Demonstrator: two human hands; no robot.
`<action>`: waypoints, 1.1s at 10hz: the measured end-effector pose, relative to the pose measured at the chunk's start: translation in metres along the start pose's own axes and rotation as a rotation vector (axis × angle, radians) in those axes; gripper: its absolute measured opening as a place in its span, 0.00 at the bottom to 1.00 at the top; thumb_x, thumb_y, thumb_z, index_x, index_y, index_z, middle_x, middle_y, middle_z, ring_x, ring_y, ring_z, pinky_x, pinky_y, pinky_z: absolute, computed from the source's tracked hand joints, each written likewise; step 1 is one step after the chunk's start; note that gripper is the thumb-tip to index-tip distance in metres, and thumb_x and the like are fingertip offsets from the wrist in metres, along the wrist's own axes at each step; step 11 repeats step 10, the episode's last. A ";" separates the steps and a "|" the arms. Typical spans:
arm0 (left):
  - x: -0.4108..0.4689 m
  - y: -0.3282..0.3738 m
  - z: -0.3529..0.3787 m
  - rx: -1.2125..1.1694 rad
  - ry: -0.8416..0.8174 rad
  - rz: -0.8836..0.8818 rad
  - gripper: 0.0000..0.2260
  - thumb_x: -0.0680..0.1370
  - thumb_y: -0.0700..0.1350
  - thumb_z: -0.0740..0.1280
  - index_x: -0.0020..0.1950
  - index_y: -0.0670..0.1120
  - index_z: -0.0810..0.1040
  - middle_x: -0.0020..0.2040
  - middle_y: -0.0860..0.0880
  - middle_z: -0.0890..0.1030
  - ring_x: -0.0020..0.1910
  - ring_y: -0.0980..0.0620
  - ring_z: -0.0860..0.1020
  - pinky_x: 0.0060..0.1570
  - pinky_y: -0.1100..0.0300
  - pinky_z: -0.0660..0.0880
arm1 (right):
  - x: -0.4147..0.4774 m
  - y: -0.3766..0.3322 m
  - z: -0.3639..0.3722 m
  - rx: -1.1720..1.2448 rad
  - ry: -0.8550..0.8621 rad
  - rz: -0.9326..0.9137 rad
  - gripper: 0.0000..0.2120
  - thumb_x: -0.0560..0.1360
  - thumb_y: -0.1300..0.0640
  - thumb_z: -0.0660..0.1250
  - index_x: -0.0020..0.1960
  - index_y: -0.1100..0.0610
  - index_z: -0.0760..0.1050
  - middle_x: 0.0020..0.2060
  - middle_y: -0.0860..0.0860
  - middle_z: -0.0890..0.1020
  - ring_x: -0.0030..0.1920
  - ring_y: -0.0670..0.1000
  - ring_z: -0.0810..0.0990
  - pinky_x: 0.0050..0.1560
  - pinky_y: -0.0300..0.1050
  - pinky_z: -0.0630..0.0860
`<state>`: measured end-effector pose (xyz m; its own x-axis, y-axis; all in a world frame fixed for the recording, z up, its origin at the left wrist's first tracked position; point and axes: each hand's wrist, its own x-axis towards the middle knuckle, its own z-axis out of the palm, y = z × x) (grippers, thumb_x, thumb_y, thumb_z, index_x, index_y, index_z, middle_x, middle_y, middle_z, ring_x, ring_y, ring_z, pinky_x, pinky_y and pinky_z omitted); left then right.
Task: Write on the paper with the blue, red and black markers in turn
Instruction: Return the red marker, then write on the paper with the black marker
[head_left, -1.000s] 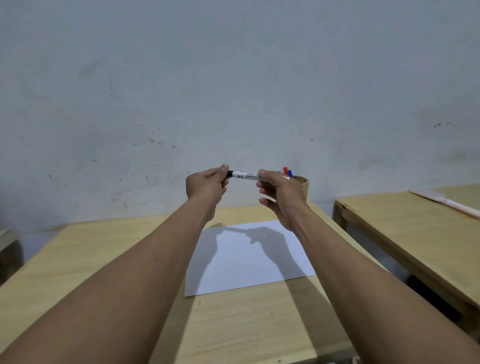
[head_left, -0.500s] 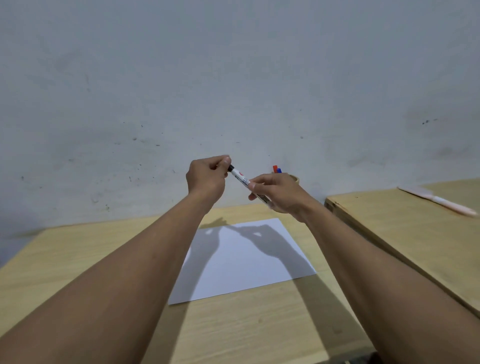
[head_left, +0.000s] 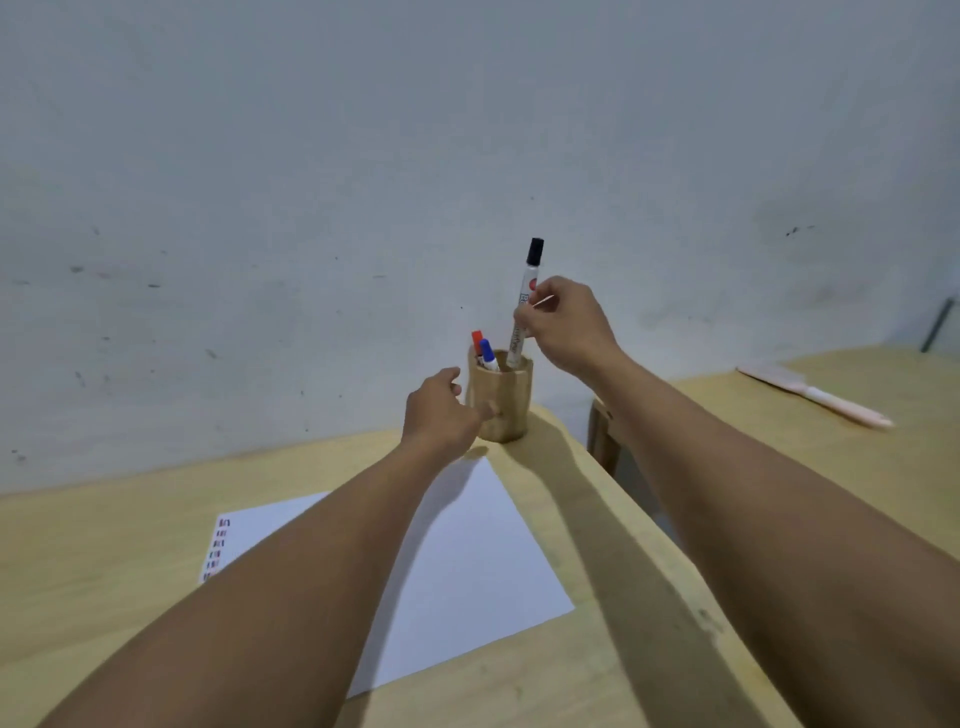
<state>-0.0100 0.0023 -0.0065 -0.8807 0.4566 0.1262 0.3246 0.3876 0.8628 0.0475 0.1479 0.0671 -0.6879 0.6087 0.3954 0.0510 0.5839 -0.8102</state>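
Paper (head_left: 462, 571) lies on the counter (head_left: 104, 561) beneath both forearms, small marks along its left edge. Left hand (head_left: 441, 410) touches the wooden holder (head_left: 501, 402), fingers loosely curled, gripping nothing. Right fingers (head_left: 530, 317) pinch the capped black marker (head_left: 522, 306), its lower end inside the holder beside the blue marker (head_left: 487, 353) and red marker (head_left: 477, 341).

I see a pale wooden bench (head_left: 613, 545) standing against a grey-white wall (head_left: 363, 156) flecked with small dark marks. To its right, across a narrow gap, I see a second wooden bench (head_left: 841, 467). A pale pink brush-like tool (head_left: 815, 396) lies flat on that second bench, well apart from its near edge. A thin dark rod (head_left: 939, 326) leans at the far right against the wall.
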 end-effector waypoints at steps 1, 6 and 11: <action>0.012 -0.003 0.023 0.034 -0.012 0.024 0.37 0.71 0.52 0.77 0.76 0.45 0.67 0.68 0.45 0.76 0.65 0.45 0.76 0.57 0.56 0.73 | 0.014 0.010 0.002 -0.050 0.030 -0.022 0.08 0.77 0.58 0.70 0.55 0.53 0.75 0.42 0.52 0.84 0.43 0.52 0.84 0.43 0.49 0.81; 0.031 -0.025 0.057 -0.039 0.111 0.062 0.24 0.72 0.51 0.74 0.66 0.51 0.72 0.51 0.56 0.78 0.47 0.52 0.78 0.42 0.59 0.74 | 0.025 0.056 0.030 -0.243 -0.160 0.051 0.12 0.77 0.51 0.73 0.44 0.60 0.87 0.42 0.57 0.87 0.38 0.51 0.80 0.37 0.45 0.74; 0.028 -0.021 0.051 0.006 0.110 0.051 0.28 0.72 0.51 0.75 0.70 0.50 0.71 0.60 0.50 0.81 0.52 0.50 0.79 0.47 0.57 0.75 | 0.010 0.052 0.021 -0.274 -0.086 0.009 0.13 0.80 0.59 0.65 0.61 0.58 0.84 0.58 0.53 0.86 0.58 0.53 0.82 0.52 0.42 0.75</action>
